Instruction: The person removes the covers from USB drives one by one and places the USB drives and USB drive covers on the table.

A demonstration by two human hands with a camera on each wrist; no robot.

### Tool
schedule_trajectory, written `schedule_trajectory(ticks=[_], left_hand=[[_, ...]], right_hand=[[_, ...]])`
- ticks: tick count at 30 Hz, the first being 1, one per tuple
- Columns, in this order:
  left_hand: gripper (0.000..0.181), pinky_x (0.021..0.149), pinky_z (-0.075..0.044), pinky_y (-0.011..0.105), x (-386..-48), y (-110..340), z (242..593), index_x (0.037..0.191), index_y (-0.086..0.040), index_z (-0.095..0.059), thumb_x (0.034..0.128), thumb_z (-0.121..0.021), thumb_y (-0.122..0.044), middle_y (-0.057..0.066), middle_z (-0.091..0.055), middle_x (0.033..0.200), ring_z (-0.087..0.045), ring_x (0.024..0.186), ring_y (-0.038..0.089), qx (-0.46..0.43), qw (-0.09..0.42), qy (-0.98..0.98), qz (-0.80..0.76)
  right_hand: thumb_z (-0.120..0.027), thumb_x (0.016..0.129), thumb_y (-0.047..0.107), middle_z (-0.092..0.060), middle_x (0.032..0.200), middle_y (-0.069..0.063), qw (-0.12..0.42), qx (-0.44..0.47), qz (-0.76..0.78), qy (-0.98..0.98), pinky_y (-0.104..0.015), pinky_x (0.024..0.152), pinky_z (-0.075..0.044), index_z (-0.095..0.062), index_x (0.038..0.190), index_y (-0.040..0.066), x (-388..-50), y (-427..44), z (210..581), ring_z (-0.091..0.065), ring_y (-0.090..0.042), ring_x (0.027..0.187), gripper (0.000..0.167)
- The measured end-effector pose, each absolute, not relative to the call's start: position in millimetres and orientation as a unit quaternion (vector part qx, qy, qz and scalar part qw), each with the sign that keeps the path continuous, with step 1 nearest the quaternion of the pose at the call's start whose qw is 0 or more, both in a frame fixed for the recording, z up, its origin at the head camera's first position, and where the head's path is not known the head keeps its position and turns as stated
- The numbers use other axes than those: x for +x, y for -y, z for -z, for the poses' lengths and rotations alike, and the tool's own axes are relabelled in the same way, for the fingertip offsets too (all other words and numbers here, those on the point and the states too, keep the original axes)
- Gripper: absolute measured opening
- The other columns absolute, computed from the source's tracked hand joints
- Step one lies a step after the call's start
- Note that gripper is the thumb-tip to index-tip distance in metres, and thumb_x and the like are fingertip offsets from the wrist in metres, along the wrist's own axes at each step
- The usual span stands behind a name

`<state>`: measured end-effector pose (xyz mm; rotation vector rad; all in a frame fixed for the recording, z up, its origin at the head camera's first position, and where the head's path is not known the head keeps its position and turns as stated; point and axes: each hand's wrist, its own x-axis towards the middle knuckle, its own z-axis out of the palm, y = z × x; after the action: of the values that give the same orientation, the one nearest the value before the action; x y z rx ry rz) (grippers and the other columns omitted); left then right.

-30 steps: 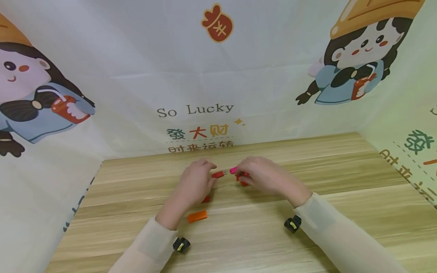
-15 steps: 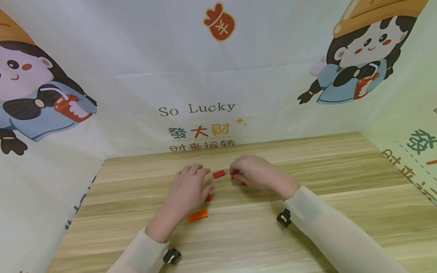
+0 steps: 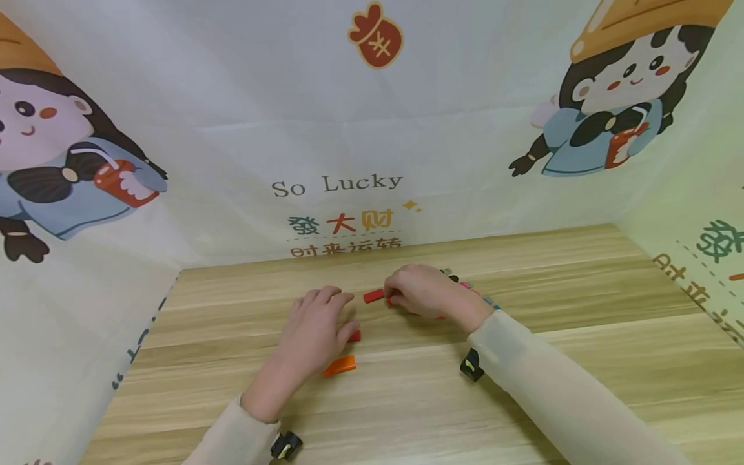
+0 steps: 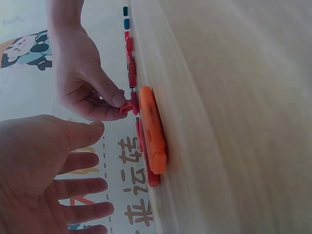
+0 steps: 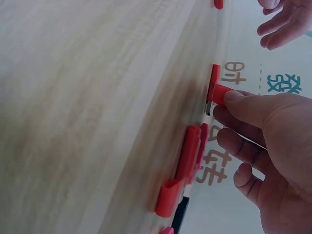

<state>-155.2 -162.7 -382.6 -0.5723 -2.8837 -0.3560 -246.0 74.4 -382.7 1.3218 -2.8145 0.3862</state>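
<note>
My right hand (image 3: 421, 290) pinches a small red piece (image 5: 222, 94) between thumb and fingers. That piece is beside a thin red stick (image 5: 214, 77) with a metal end, also visible as a red stick (image 3: 374, 296) in the head view. My left hand (image 3: 314, 326) hovers with spread fingers and holds nothing. By its thumb lies another red piece (image 3: 354, 336), partly hidden, and nearer to me an orange piece (image 3: 340, 366). The left wrist view shows the orange piece (image 4: 153, 129) large, in front of red ones.
Beyond my right wrist, a row of small coloured pieces lies on the wooden table (image 3: 407, 413); a blue one (image 3: 496, 307) ends it. The right wrist view has a thick red piece (image 5: 187, 153) and a hollow red one (image 5: 167, 200). Printed cloth (image 3: 232, 155) stands behind the table.
My left hand has drawn back from the red stick, leftward and nearer to me. My right hand has moved left towards that stick with a red piece, uncovering coloured pieces behind it.
</note>
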Motion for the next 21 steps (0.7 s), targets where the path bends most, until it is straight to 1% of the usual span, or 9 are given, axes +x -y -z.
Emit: schedule_trajectory(ticks=[6, 15, 21], left_hand=[[0.05, 0.108, -0.044, 0.061, -154.7, 165.1, 384.7, 0.139, -0.007, -0.067, 0.0988, -0.078, -0.033, 0.016, -0.061, 0.142, -0.055, 0.13, 0.041, -0.192, 0.085, 0.971, 0.119], [0.048, 0.107, -0.045, 0.06, -153.0, 169.3, 385.6, 0.138, -0.007, -0.068, 0.0981, -0.079, -0.031, 0.015, -0.063, 0.14, -0.056, 0.129, 0.04, -0.189, 0.092, 0.97, 0.124], [0.047, 0.107, -0.045, 0.06, -152.6, 170.4, 384.1, 0.137, -0.006, -0.069, 0.098, -0.079, -0.03, 0.015, -0.063, 0.14, -0.056, 0.129, 0.04, -0.185, 0.094, 0.971, 0.123]], right_hand=[[-0.073, 0.102, 0.016, -0.073, 0.092, 0.008, -0.012, 0.413, -0.124, 0.902, -0.038, 0.086, -0.057, -0.076, 0.094, 0.016, -247.8, -70.6, 386.3, -0.069, -0.015, 0.089, 0.009], [-0.072, 0.103, 0.014, -0.073, 0.093, 0.008, -0.026, 0.394, -0.131, 0.909, -0.038, 0.084, -0.057, -0.078, 0.094, 0.017, -247.5, -67.2, 389.0, -0.068, -0.014, 0.088, 0.011], [-0.071, 0.103, 0.012, -0.072, 0.088, 0.007, -0.026, 0.391, -0.134, 0.91, -0.037, 0.084, -0.057, -0.077, 0.091, 0.015, -247.8, -65.8, 389.7, -0.066, -0.015, 0.084, 0.014]])
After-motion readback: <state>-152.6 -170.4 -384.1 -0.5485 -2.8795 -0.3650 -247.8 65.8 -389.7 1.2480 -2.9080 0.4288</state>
